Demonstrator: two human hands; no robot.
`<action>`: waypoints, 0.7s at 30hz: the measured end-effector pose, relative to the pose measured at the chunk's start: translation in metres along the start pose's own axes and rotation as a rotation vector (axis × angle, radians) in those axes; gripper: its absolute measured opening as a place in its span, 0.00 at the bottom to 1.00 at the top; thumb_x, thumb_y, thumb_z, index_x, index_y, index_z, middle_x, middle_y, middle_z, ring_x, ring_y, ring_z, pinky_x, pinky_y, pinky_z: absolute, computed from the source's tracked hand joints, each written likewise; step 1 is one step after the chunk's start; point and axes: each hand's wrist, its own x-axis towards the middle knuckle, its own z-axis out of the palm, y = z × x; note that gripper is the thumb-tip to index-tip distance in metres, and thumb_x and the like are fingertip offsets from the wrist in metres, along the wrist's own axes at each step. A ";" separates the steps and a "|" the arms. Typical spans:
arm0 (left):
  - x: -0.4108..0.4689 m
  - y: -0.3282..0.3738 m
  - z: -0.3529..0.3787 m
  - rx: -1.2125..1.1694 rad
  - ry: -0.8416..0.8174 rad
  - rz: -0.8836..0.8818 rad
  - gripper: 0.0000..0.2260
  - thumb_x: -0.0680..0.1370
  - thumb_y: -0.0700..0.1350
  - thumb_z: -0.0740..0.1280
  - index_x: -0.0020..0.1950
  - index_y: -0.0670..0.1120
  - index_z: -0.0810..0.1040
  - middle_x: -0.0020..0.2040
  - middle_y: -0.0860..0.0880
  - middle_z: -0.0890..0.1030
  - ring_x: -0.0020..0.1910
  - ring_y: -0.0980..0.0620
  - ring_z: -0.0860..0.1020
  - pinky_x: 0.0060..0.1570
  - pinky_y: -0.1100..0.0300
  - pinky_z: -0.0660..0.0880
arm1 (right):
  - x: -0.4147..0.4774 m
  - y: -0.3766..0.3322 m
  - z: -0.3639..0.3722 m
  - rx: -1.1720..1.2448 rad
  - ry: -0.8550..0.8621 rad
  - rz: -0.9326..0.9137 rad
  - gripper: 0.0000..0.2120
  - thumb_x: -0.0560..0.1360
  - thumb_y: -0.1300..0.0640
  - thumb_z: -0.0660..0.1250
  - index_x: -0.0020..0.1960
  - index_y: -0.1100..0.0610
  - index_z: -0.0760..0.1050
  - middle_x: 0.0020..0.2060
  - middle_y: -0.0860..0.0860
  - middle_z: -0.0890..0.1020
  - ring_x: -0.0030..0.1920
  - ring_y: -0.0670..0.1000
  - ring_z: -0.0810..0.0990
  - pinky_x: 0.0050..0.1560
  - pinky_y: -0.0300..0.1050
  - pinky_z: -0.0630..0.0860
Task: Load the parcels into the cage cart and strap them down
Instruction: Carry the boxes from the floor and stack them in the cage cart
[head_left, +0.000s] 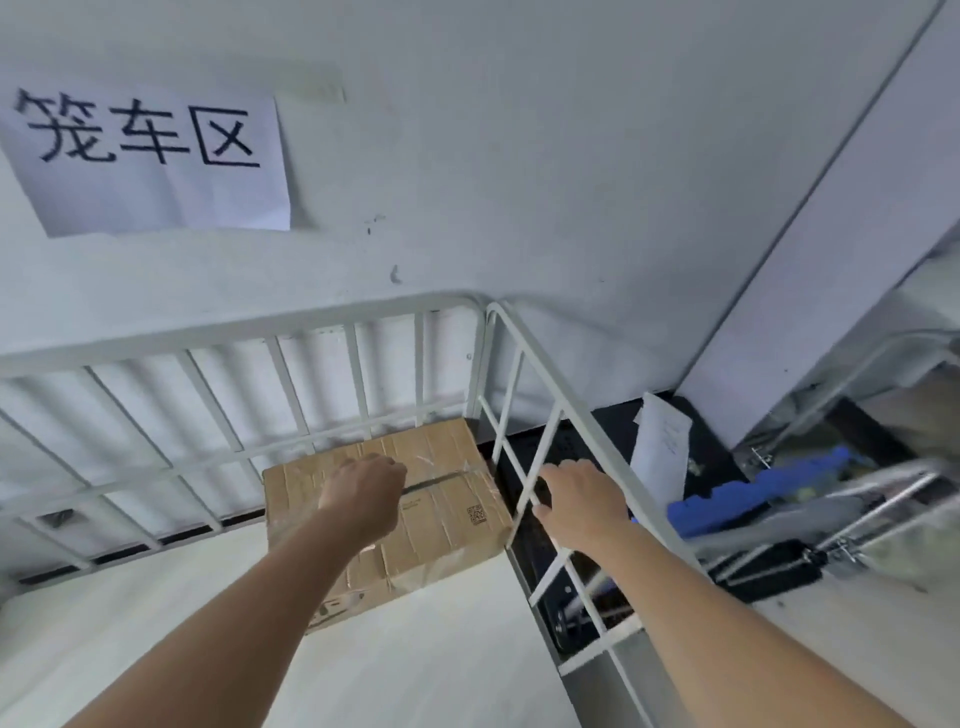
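Note:
A brown cardboard parcel (447, 509), taped with clear tape and bearing a small QR code, lies in the far right corner of the white cage cart (234, 332). My left hand (363, 499) hovers over the parcel's top with its back toward me and its fingers curled loosely downward; they hold nothing that I can see. My right hand (582, 504) is at the cart's right side panel (524, 374), fingers relaxed and touching a slanted bar. No strap shows in either hand.
A paper sign with black characters (145, 156) hangs on the white wall behind the cart. Right of the cart, on a dark floor, are a white sheet (660, 447), a blue object (748, 493) and a blurred metal frame (883, 493).

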 end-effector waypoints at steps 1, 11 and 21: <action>-0.005 0.009 -0.013 0.018 0.015 0.037 0.07 0.77 0.40 0.64 0.54 0.47 0.75 0.53 0.50 0.78 0.56 0.49 0.77 0.53 0.57 0.73 | -0.017 0.006 -0.011 0.001 0.024 0.026 0.19 0.79 0.47 0.62 0.66 0.55 0.70 0.57 0.53 0.77 0.60 0.55 0.74 0.56 0.49 0.73; -0.079 0.148 -0.115 0.095 0.260 0.345 0.09 0.77 0.38 0.63 0.56 0.46 0.77 0.52 0.51 0.79 0.51 0.51 0.77 0.49 0.59 0.71 | -0.204 0.088 -0.081 -0.045 0.140 0.327 0.15 0.79 0.48 0.61 0.61 0.54 0.70 0.59 0.53 0.76 0.61 0.56 0.73 0.54 0.49 0.73; -0.193 0.317 -0.154 0.117 0.337 0.694 0.06 0.75 0.43 0.63 0.51 0.47 0.74 0.53 0.49 0.77 0.55 0.46 0.77 0.49 0.56 0.71 | -0.430 0.157 -0.089 -0.058 0.258 0.664 0.18 0.77 0.46 0.64 0.63 0.52 0.72 0.58 0.53 0.78 0.59 0.56 0.76 0.56 0.49 0.74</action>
